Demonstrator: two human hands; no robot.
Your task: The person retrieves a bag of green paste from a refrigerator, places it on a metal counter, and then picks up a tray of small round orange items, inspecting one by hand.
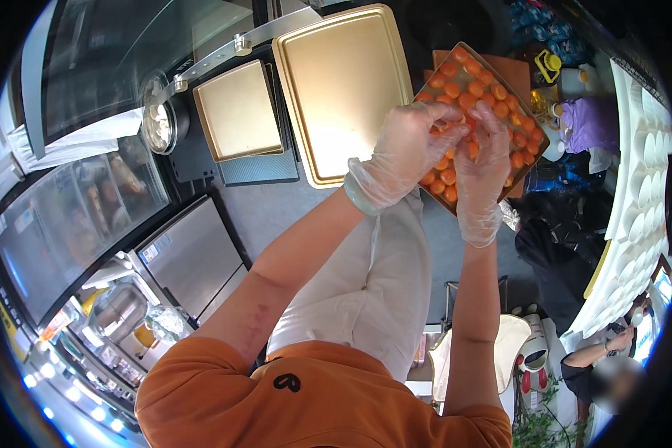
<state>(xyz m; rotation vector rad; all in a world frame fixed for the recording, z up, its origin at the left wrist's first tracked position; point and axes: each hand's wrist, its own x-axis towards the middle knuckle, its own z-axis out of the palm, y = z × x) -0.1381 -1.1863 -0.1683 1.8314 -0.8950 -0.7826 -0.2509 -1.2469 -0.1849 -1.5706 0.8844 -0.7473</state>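
Both hands wear clear plastic gloves and meet above a gold-brown tray filled with round orange egg yolks. My left hand reaches over the tray's near left side, thumb and fingers pinched together. Close beside it, my right hand is curled upward with bent fingers. A reddish-orange egg yolk shows between the fingertips of the two hands; the fingers partly hide it. More yolks under my hands are covered from sight.
A large gold baking tray lies left of the yolks, with a smaller square tray beyond it. At far left stands a bowl of whitish pieces. Bottles and a purple bag stand right. Another person is at lower right.
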